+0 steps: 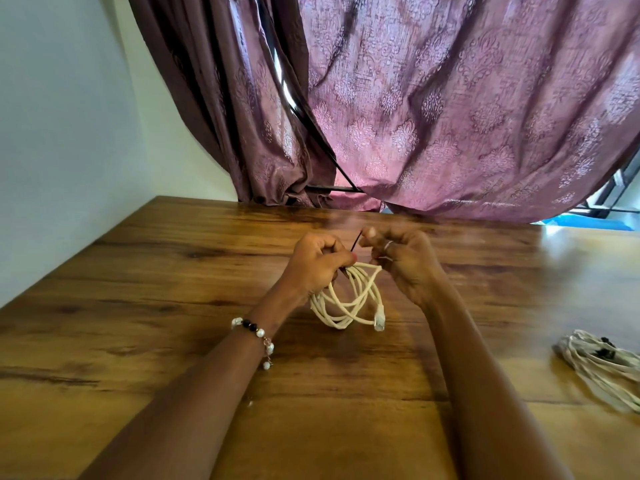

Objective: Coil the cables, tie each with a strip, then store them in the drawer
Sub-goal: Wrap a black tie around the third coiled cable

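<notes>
1. Nearest the camera, two bare forearms run from the bottom edge of the frame up toward its centre, above a wooden table [145, 306] with a glossy, strongly grained brown top that fills the lower half of the picture.
2. A bracelet [256, 336] of white and dark beads sits on the left wrist, left of centre.
3. At the lower right edge of the frame a second bundle of cream cable [602, 367] lies flat on the table with dark ties on it, well apart from the hands.
4. In the centre, a coiled cream cable [349, 303] hangs in loops below the two hands, its clear plug at the lower right of the coil; whether the bottom loops touch the table cannot be told.
5. The left hand [317, 263] has its fingers curled round the top of the coil, gripping the gathered loops.
6. The right hand [403, 259], with a ring on one finger, is curled, and its fingertips pinch the upper end of a thin dark strip [356, 241] that runs down to the top of the coil between the hands.
7. Beyond the hands the tabletop carries bright glare toward the right.
8. Behind the table, a patterned mauve curtain [450, 98] fills the upper centre and right of the frame.
9. A plain pale wall [69, 116] takes the upper left.
</notes>
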